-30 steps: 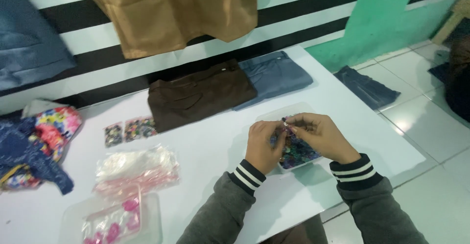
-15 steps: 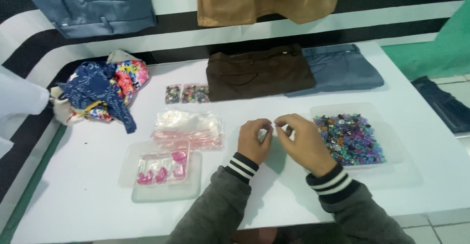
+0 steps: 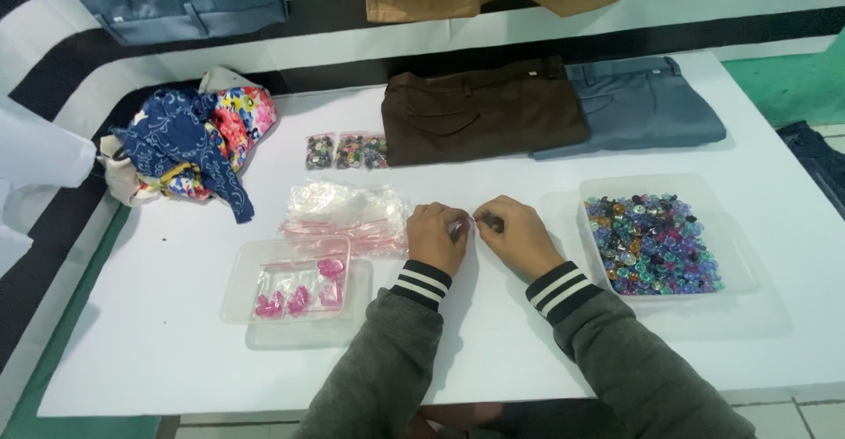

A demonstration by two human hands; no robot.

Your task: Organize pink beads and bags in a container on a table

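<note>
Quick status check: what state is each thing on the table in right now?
Left hand: closed, pinching a small clear bag.
Right hand: closed on a small dark piece.
Bead tray: open, nearly full.
Pink-piece tray: open, a few pieces inside.
Bag pile: loose, crumpled.
Filled packets: lying flat in a row.
Brown trousers: folded.
Grey trousers: folded.
Patterned cloth: bunched.

White table (image 3: 176,351): bead tray (image 3: 738,228), pink-piece tray (image 3: 238,289), bag pile (image 3: 348,214), folded trousers (image 3: 480,113), cloth heap (image 3: 189,144).
</note>
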